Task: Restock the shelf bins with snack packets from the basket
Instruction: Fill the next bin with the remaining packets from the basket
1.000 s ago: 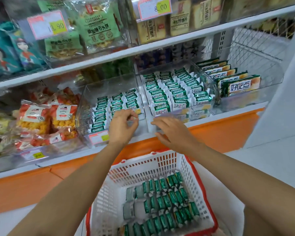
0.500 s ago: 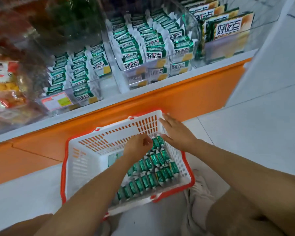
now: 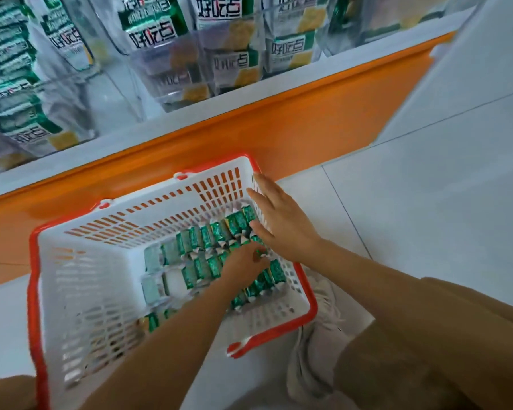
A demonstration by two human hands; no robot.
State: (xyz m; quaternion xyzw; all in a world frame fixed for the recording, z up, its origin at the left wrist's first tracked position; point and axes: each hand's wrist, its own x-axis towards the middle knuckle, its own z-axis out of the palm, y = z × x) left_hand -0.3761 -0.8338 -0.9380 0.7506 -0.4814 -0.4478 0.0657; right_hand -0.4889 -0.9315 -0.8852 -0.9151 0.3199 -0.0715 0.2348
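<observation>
Pale tiled floor (image 3: pixel 444 208) fills the right and near side, and across the far side runs the shelf (image 3: pixel 308 113), white ledge on top, orange front below. Up on that ledge stand the clear bins (image 3: pixel 172 84), packed with green-and-white snack packets (image 3: pixel 148 31) standing upright in rows.

Down on the floor, just beside the orange front, sits the basket (image 3: pixel 34 276): white slotted walls, red rim. Its stock of small green packets (image 3: pixel 208 238) lies in rows along the bottom, crowded toward the right wall, with the left part of the bottom showing white.

Both arms reach in from the near side. The right hand (image 3: pixel 282 226) lies flat against the inside of the right wall, fingers straight and spread, tips up near the far right corner, holding nothing. The left hand (image 3: pixel 243 269) is down on the packets, knuckles up, fingers bent into the rows; whether it has one pinched, I cannot tell. A pale shoe (image 3: pixel 317 335) rests just beside the basket's near right corner.
</observation>
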